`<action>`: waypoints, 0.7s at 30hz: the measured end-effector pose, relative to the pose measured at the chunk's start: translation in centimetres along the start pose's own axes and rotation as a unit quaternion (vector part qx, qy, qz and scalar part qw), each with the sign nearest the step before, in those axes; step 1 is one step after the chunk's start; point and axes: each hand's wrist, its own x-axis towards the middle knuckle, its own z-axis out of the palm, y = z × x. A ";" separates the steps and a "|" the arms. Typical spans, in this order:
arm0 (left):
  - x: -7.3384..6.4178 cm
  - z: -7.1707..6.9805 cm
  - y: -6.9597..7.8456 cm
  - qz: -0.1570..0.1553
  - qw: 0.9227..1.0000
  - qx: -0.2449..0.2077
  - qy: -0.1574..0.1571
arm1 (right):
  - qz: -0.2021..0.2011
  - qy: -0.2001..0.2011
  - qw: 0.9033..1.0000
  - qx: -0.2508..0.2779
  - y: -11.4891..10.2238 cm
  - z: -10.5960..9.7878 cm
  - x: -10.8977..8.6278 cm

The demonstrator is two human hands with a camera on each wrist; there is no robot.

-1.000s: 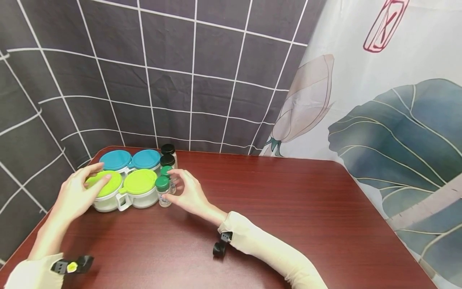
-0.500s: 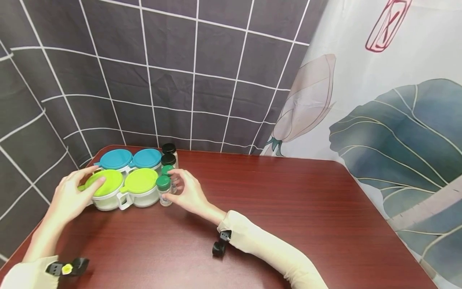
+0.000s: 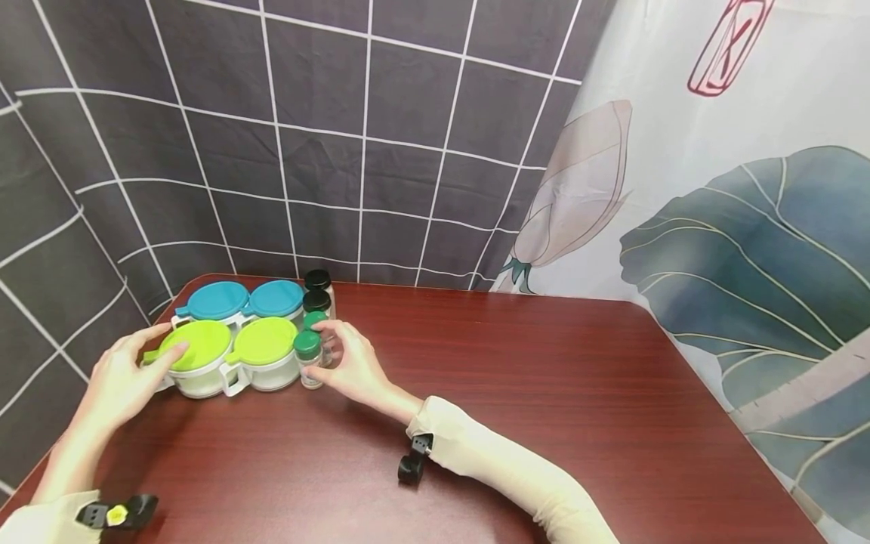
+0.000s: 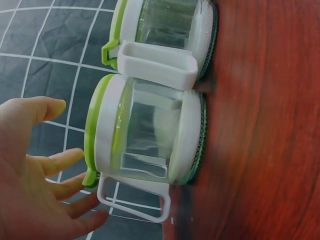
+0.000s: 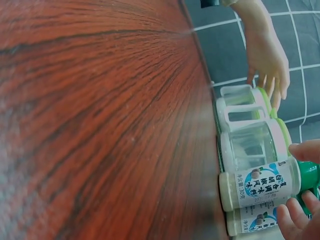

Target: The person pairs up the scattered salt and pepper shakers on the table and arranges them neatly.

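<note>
Four lidded seasoning jars stand in two rows, so several jars: lime-lidded left jar (image 3: 200, 355), lime-lidded right jar (image 3: 266, 351), and blue-lidded jars (image 3: 218, 301) behind. My left hand (image 3: 122, 374) is beside the left lime-lidded jar, fingers spread; in the left wrist view its fingertips are close to the lid and handle (image 4: 135, 197). My right hand (image 3: 356, 366) is at the right of two green-capped seasoning bottles (image 3: 308, 346), thumb by the front one and fingertips by the rear one. In the right wrist view, labels show on the bottles (image 5: 265, 185); firm contact is unclear.
Two black-capped bottles (image 3: 317, 301) stand behind the green-capped ones. The dark red table (image 3: 516, 385) extends to the right. A grey grid-patterned cloth (image 3: 401, 166) hangs behind, with a leaf-printed cloth (image 3: 761, 249) at the right.
My left hand has drawn back leftward from over the left lime lid, uncovering its tab and more of the lid. The right hand has stayed almost still beside the bottles.
</note>
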 end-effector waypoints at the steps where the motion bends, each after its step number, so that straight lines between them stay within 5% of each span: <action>1: 0.0 0.1 -0.1 -0.007 1.000 0.000 -0.006 | 0.001 0.000 1.000 0.001 0.0 0.0 0.0; 12: -0.4 -0.1 -0.7 -0.064 0.997 -0.007 -0.050 | 0.011 -0.001 1.000 0.013 -0.3 0.1 0.0; 21: -0.6 -0.1 -1.4 -0.066 0.996 0.013 -0.052 | 0.023 -0.003 0.999 0.023 -0.6 0.2 0.1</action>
